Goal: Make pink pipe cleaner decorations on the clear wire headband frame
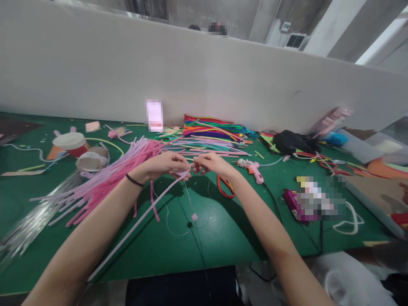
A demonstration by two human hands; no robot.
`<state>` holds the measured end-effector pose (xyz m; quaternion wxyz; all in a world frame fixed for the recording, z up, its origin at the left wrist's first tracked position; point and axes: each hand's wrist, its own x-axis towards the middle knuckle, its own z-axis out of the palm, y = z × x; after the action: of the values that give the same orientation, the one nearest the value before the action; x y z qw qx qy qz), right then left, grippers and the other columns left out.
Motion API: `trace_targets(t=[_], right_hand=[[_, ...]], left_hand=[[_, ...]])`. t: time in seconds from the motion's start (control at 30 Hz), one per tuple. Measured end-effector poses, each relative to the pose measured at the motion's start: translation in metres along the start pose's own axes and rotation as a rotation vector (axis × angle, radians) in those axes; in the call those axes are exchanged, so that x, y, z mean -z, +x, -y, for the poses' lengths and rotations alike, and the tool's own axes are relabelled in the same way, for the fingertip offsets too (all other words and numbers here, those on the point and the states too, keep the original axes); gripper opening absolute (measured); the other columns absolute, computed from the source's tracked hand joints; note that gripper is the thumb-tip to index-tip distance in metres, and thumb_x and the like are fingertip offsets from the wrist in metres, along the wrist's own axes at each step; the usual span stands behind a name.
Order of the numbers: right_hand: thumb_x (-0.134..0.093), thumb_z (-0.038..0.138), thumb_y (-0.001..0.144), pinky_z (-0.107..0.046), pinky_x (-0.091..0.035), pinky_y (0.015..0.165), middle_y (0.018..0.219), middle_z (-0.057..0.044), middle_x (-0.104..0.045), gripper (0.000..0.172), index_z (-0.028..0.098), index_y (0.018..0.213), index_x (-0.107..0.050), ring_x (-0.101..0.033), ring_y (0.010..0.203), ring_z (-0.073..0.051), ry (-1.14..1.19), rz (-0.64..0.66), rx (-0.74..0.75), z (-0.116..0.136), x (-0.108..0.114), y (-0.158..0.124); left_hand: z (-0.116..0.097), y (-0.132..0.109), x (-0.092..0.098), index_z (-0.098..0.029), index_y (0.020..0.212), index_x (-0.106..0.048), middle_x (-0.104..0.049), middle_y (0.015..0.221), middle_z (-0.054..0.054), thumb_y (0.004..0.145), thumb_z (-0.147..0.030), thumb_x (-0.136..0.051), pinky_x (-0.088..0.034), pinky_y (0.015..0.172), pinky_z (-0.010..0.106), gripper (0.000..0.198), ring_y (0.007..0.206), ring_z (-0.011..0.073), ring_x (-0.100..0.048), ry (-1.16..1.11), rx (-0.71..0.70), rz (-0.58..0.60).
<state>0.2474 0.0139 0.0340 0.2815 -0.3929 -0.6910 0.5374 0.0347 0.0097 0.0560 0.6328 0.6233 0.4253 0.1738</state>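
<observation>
My left hand (pixel 174 163) is closed on a long pale lilac pipe cleaner (pixel 137 223), which slants down toward the lower left past the table edge. Close beside it, my right hand (pixel 205 163) has its fingers pinched near the pipe cleaner's upper end; whatever is between them is too small to make out. From under the hands a thin clear thread (pixel 188 193) hangs down, with a small pink piece (pixel 194 217) on it. Fine loops of thread curve around that piece. A pile of pink and lilac pipe cleaners (pixel 117 178) lies by my left forearm.
Multicoloured pipe cleaners (pixel 213 131) are stacked at the back against the white partition (pixel 197 76). A pink glue gun (pixel 253 168) lies right of my right hand. Silver tinsel strips (pixel 35 221) and a paper cup (pixel 72 143) are at left. A cardboard box (pixel 372 195) stands at right.
</observation>
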Motion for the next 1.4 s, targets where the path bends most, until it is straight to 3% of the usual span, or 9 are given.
trace_targets(t=[0.17,0.43,0.9,1.1,1.23,1.4], right_hand=[[-0.075,0.052,0.071,-0.021,-0.048,0.056,0.074,-0.002,-0.068,0.037,0.016,0.074,-0.067,-0.062,0.065,-0.011,0.212,0.031,-0.126,-0.003,-0.002,0.0],[-0.079,0.049,0.067,-0.021,-0.047,0.055,0.069,-0.001,-0.064,0.036,0.016,0.073,-0.068,-0.06,0.063,-0.01,0.273,0.066,-0.197,0.001,-0.002,-0.003],[-0.076,0.047,0.07,-0.021,-0.043,0.054,0.067,-0.001,-0.066,0.034,0.016,0.071,-0.066,-0.059,0.063,-0.011,0.089,0.007,-0.018,0.006,0.004,-0.003],[-0.075,0.047,0.072,-0.021,-0.044,0.054,0.068,-0.002,-0.067,0.032,0.017,0.072,-0.066,-0.06,0.064,-0.011,0.032,-0.069,-0.067,0.01,0.017,-0.007],[-0.075,0.046,0.072,-0.022,-0.045,0.054,0.075,-0.003,-0.07,0.029,0.018,0.073,-0.067,-0.063,0.068,-0.013,0.075,-0.039,-0.08,0.005,0.016,-0.006],[-0.074,0.045,0.072,-0.021,-0.042,0.053,0.068,-0.001,-0.067,0.028,0.018,0.072,-0.066,-0.06,0.063,-0.011,0.073,-0.075,-0.042,0.001,0.011,-0.002]], left_hand=[[-0.006,-0.004,-0.005,-0.017,0.075,-0.071,-0.073,0.072,0.004,0.073,-0.04,-0.074,-0.054,0.068,0.027,0.023,0.076,0.0194,-0.071,0.049,-0.026,0.005],[-0.006,-0.003,-0.008,-0.017,0.077,-0.071,-0.074,0.075,0.004,0.073,-0.037,-0.073,-0.052,0.067,0.026,0.021,0.07,0.0167,-0.068,0.114,-0.089,-0.03],[-0.004,-0.003,-0.006,-0.017,0.086,-0.071,-0.076,0.089,0.007,0.072,-0.042,-0.074,-0.054,0.075,0.029,0.029,0.083,0.0206,-0.072,0.069,-0.093,0.005],[-0.005,-0.005,-0.004,-0.018,0.086,-0.07,-0.074,0.082,0.004,0.074,-0.046,-0.072,-0.054,0.073,0.028,0.031,0.082,0.0206,-0.072,0.145,-0.048,-0.042],[-0.001,-0.003,-0.001,-0.018,0.085,-0.072,-0.075,0.084,0.006,0.076,-0.047,-0.069,-0.053,0.071,0.027,0.03,0.079,0.0195,-0.07,0.186,-0.071,-0.05],[-0.002,-0.002,0.0,-0.018,0.082,-0.073,-0.075,0.082,0.007,0.077,-0.045,-0.068,-0.049,0.065,0.025,0.028,0.074,0.0179,-0.069,0.208,-0.082,-0.059]])
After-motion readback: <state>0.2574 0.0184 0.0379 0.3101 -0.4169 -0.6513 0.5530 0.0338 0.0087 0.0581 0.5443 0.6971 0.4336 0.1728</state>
